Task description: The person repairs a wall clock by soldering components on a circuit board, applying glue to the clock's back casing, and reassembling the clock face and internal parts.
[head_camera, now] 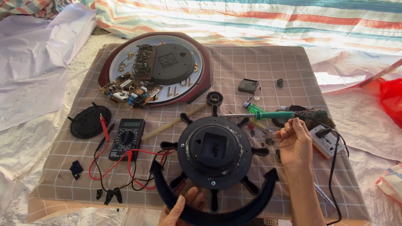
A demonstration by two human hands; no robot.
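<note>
**Ship's-wheel clock on the bench, face down, iron out**

Far left there's a round black cover [90,121] lying flat on the checked cloth [268,67], with a red probe resting across it. Just beside it sits the multimeter [127,138], its red and black leads [121,167] looping towards the front edge. Behind those, a big octagonal clock [155,69] lies with a circuit board [132,86] stacked on its dial.

Centre stage is the dark wheel-shaped clock [215,152], back side up, spokes sticking out all round and a square recess open in the middle. The left hand [182,209] comes in from the bottom edge and is curled round the curved stand under the wheel, fingers closed on it. Looks like moulded plastic to me: light and stiff, but those spokes would probably snap if you levered on them, so the hub or the thick arc is where I'd grab it.

Right of the wheel, the right hand [293,144] is pinched shut on the soldering iron [268,114] at the cable end of its green handle, tip pointing left above the wheel. Further right is a white power strip [331,142] with the black cord running off the front. A small black clock movement [248,85] sits near the back.
</note>
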